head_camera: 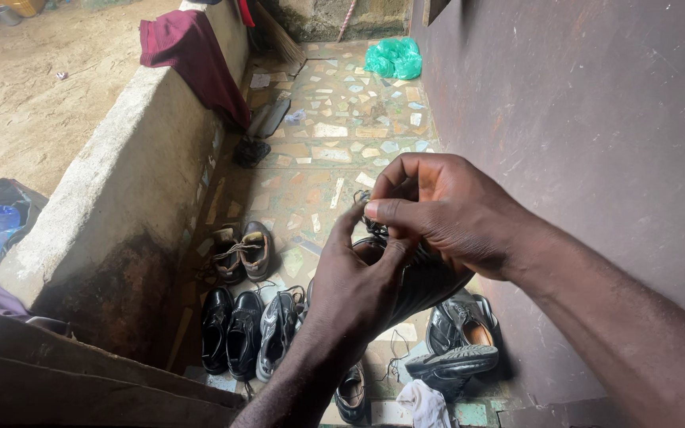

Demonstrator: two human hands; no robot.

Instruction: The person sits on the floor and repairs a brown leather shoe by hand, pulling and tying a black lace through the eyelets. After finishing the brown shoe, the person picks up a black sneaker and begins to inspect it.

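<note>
A black shoe (426, 281) is held up above the tiled floor (334, 143) — its lace (374, 226) is pinched in the grip of the right hand (445, 210), while the left hand (358, 289) is closed around the shoe's side. More shoes (243, 329) are lined below, beside a low concrete wall (120, 182).

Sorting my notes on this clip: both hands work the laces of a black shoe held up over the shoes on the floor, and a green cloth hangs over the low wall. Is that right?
One thing is off: the cloth over the low wall is maroon, not green; the head view shows it. The rest holds: the left hand and right hand work the laces of a black shoe held up over the shoes on the floor.
</note>
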